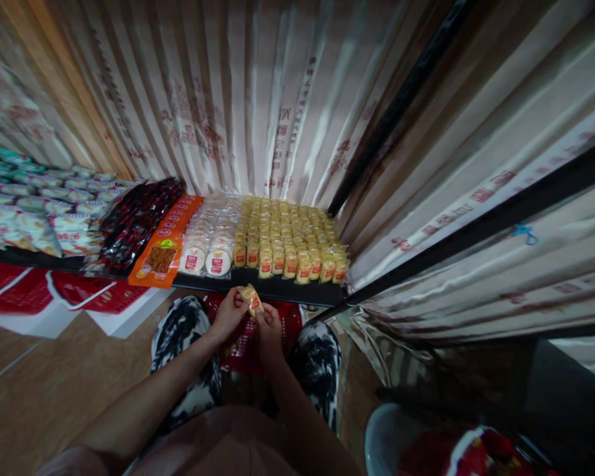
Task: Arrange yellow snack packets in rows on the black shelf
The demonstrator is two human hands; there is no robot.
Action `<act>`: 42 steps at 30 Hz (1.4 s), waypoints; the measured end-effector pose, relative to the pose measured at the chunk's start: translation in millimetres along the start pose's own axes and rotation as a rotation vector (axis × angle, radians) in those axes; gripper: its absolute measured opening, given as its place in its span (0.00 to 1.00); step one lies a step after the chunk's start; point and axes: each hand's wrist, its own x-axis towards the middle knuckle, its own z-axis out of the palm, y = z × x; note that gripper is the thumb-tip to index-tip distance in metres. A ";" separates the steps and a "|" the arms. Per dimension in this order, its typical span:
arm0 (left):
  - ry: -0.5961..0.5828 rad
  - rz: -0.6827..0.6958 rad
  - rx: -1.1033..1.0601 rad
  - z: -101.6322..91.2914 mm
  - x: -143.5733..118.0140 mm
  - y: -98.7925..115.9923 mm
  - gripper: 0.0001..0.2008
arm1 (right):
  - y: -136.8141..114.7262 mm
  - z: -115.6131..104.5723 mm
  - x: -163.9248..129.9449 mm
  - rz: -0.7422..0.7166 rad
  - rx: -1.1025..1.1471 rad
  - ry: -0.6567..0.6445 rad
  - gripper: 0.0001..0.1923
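Between my two hands, in front of the black shelf (208, 282), is a small yellow snack packet (251, 301) with an orange-red label. The fingers of my left hand (231, 313) pinch its upper left edge. My right hand (270, 328) grips its lower right end. Just beyond, rows of matching yellow packets (297, 241) stand on the shelf. To their left are stacks of round white crackers (219, 260) in clear wrap. Below my hands, partly hidden by them, is a red basket (238, 350) between my knees.
Further left on the shelf lie an orange snack bag (161, 254), dark red packets (141, 221) and white-green packets (30, 198). Red-and-white gift boxes (86, 297) stand beneath. Curtains (258, 99) hang behind, with a black pole (396, 119). A pale tub (384, 436) is at lower right.
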 end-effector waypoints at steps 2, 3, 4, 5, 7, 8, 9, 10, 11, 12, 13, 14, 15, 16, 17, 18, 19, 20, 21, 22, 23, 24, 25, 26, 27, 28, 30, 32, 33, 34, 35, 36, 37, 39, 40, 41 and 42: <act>0.021 -0.002 0.006 0.4 3.6 3.8 0.15 | -5.0 3.7 0.7 -0.042 -0.033 -0.001 0.19; 0.025 0.001 0.017 0.2 5.9 5.6 0.15 | -8.0 5.3 0.9 -0.066 -0.056 -0.010 0.17; 0.031 0.009 0.036 -0.2 8.5 7.4 0.15 | -11.2 6.8 1.2 -0.090 -0.083 -0.026 0.16; 0.038 0.025 0.063 -0.9 11.3 9.2 0.16 | -14.5 8.2 1.4 -0.111 -0.115 -0.052 0.15; 0.054 0.076 0.136 -3.0 17.4 13.9 0.17 | -21.0 10.4 2.1 -0.154 -0.197 -0.117 0.14; 0.059 0.109 0.171 -4.1 20.5 16.7 0.18 | -23.9 11.2 3.0 -0.174 -0.251 -0.144 0.13; 0.062 0.144 0.200 -5.2 23.5 19.8 0.20 | -26.5 12.0 4.3 -0.192 -0.314 -0.158 0.13; 0.068 0.174 0.224 -6.1 26.4 23.2 0.21 | -28.9 12.7 6.1 -0.215 -0.384 -0.162 0.14; 0.074 0.200 0.250 -6.6 29.3 26.6 0.21 | -31.0 13.4 8.5 -0.245 -0.454 -0.156 0.15; 0.087 0.221 0.279 -6.7 32.2 29.9 0.21 | -33.0 14.2 11.4 -0.284 -0.518 -0.145 0.17; 0.105 0.236 0.314 -6.5 35.1 32.7 0.20 | -35.0 15.2 14.8 -0.333 -0.569 -0.137 0.19; 0.129 0.248 0.352 -5.8 38.3 35.0 0.19 | -37.1 16.2 18.5 -0.392 -0.607 -0.131 0.20; 0.153 0.263 0.389 -4.7 41.6 36.5 0.18 | -39.5 17.5 22.5 -0.454 -0.638 -0.130 0.21; 0.175 0.283 0.419 -3.3 45.2 37.3 0.17 | -42.1 18.7 26.5 -0.511 -0.669 -0.132 0.21; 0.197 0.313 0.444 -1.6 48.9 37.4 0.16 | -44.9 19.9 30.6 -0.560 -0.700 -0.135 0.20; 0.219 0.348 0.465 0.1 52.7 36.7 0.16 | -47.7 20.9 34.6 -0.602 -0.731 -0.139 0.20; 0.238 0.386 0.485 2.0 56.4 35.6 0.16 | -50.5 21.6 38.6 -0.636 -0.761 -0.141 0.20; 0.255 0.422 0.505 4.0 60.0 34.0 0.16 | -53.0 22.0 42.5 -0.665 -0.784 -0.141 0.20; 0.269 0.453 0.525 6.0 63.3 32.2 0.16 | -55.1 21.9 46.3 -0.691 -0.802 -0.142 0.20; 0.283 0.476 0.541 8.0 66.2 30.3 0.16 | -56.7 21.4 50.0 -0.714 -0.815 -0.142 0.20; 0.290 0.493 0.550 10.0 68.7 28.4 0.16 | -57.7 20.5 53.5 -0.735 -0.825 -0.141 0.20; 0.289 0.508 0.556 12.0 70.9 26.6 0.16 | -58.2 19.2 56.9 -0.752 -0.834 -0.140 0.20; 0.285 0.522 0.560 13.8 72.7 25.0 0.16 | -58.1 17.7 60.1 -0.766 -0.840 -0.139 0.20; 0.284 0.533 0.566 15.5 74.2 23.6 0.16 | -57.6 16.1 62.9 -0.778 -0.846 -0.139 0.20; 0.287 0.540 0.575 17.1 75.5 22.3 0.17 | -56.8 14.5 65.2 -0.787 -0.852 -0.139 0.20; 0.298 0.541 0.588 18.5 76.5 21.2 0.17 | -55.8 13.0 67.1 -0.793 -0.857 -0.137 0.19; 0.337 0.525 0.614 20.7 78.0 19.1 0.18 | -53.8 11.0 69.2 -0.805 -0.867 -0.134 0.19; 0.371 0.509 0.611 22.7 78.8 16.7 0.18 | -52.6 10.4 69.5 -0.808 -0.878 -0.126 0.19; 0.385 0.505 0.599 23.7 79.0 15.3 0.18 | -52.4 10.7 69.2 -0.803 -0.884 -0.119 0.19; 0.397 0.503 0.585 24.7 79.0 13.7 0.18 | -52.5 11.2 68.9 -0.794 -0.889 -0.114 0.19; 0.408 0.498 0.571 25.5 79.0 12.0 0.17 | -52.9 11.9 68.5 -0.781 -0.893 -0.107 0.19; 0.414 0.491 0.562 26.3 79.1 10.0 0.16 | -53.3 12.6 68.3 -0.767 -0.896 -0.101 0.19; 0.414 0.480 0.557 26.9 79.2 8.1 0.15 | -53.8 13.4 68.2 -0.752 -0.896 -0.094 0.19; 0.396 0.464 0.555 27.8 79.9 4.2 0.12 | -54.5 14.6 68.3 -0.728 -0.894 -0.084 0.19; 0.383 0.464 0.555 28.1 80.5 2.4 0.11 | -54.6 15.1 68.6 -0.717 -0.896 -0.078 0.19; 0.372 0.470 0.557 28.4 81.3 0.9 0.10 | -54.5 15.6 68.8 -0.707 -0.900 -0.072 0.19; 0.364 0.481 0.560 28.7 82.1 -0.5 0.10 | -54.2 16.0 69.1 -0.698 -0.904 -0.066 0.19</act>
